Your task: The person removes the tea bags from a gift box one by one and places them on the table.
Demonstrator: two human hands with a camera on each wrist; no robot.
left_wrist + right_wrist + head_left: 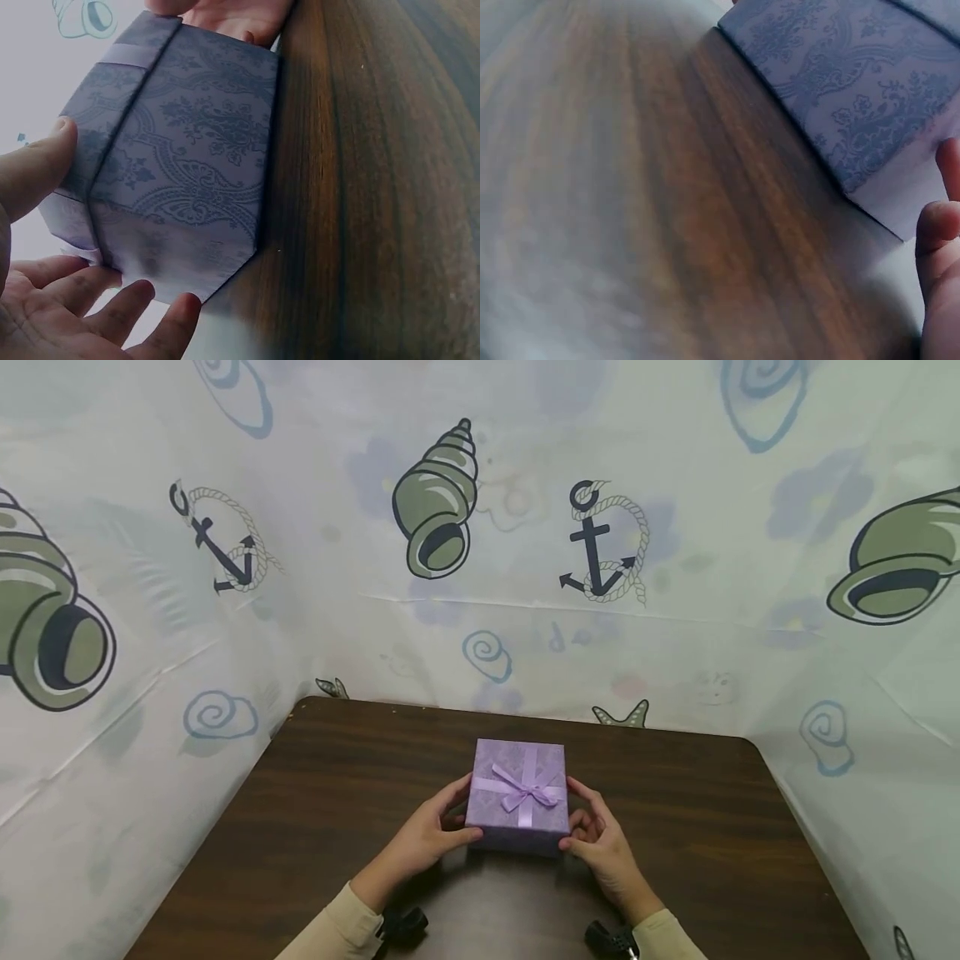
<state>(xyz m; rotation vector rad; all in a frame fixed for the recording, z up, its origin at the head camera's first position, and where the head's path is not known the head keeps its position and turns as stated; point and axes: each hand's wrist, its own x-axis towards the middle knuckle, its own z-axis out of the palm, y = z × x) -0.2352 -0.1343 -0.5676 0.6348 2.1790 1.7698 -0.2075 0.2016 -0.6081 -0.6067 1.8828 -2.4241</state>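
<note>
A square purple gift box point(491, 814) rests on the table with its lid on, the front side facing me. A lilac ribbon crosses the lid and is tied in a bow point(524, 793). My left hand point(426, 837) grips the box's left side, its thumb at the near corner of the lid. On the opposite side my right hand point(604, 850) holds the box, thumb low at the near right corner and index finger reaching along the side. Dark damask patterning covers the box wall point(191, 135) in the left wrist view. The box's underside is hidden.
The dark wood-grain table point(360, 752) has rounded far corners. Behind and at both sides hangs pale cloth point(525, 635) printed with shells, anchors and starfish. Black wrist devices sit at the left wrist point(403, 927) and the right wrist point(609, 941), beside cream sleeves.
</note>
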